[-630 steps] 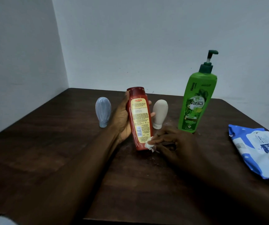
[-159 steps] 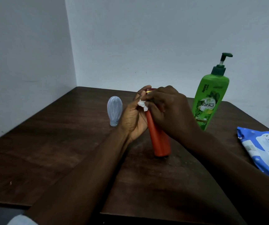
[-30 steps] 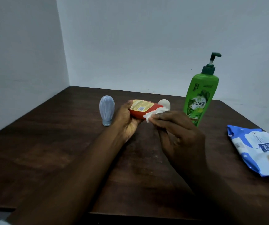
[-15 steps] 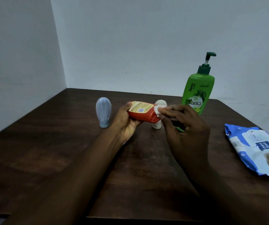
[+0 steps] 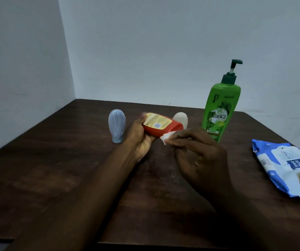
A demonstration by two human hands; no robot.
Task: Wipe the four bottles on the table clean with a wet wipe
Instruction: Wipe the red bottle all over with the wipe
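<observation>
The red bottle (image 5: 161, 126) is gripped crosswise by the left hand (image 5: 138, 140) — its right end is touched by the wet wipe (image 5: 166, 138), pinched in the right hand (image 5: 199, 156).

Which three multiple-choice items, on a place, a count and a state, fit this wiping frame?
1. Where is the wipes pack? A right of the table B far left corner C centre
2. How many bottles show? A two B four C six
3. How is the red bottle held? A upright B sideways C cap down
1 A: it lies by the right edge. 2 B: blue-grey bottle, red, cream bottle, green pump bottle. 3 B: the left hand grips it sideways; the right hand pinches the wet wipe at its end.
</observation>
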